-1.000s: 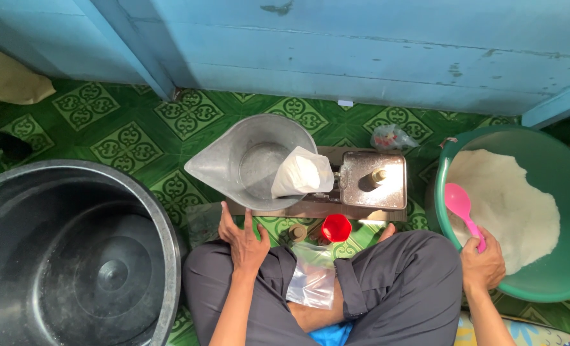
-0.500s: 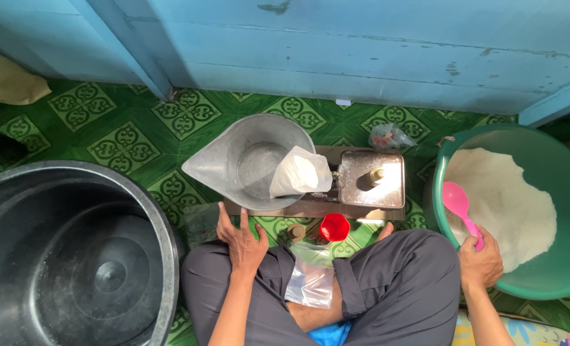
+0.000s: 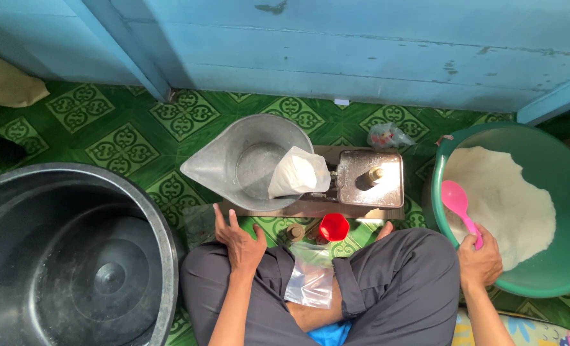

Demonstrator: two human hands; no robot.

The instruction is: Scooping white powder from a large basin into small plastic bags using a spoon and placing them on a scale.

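Hands: both belong to the seated, cross-legged person; the right hand is closed around the handle of a pink scoop, while the left hand lies flat and spread on the left knee, holding nothing.
Scoop: its handle runs up and to the left from the right hand, so the long axis slants toward the middle of the green basin, and its bowl rests at the near-left edge of the white powder.
Basin: it stands on the floor at the person's right, well filled, with its rim just beside the right knee.
Scale: a balance scale sits straight ahead of the knees; its metal pan holds a filled white bag that leans on the pan's right side.
Which hand is nearer: the left hand is just below the pan; the right hand is off to the side, with the scale's flat plate between it and the bag.
Small things: a red cup stands between the scale and the legs, and clear plastic bags lie in the lap.
Edges and room: a large black tub crowds the left side; a blue wall closes off the far side; patterned green floor lies open left of the pan.
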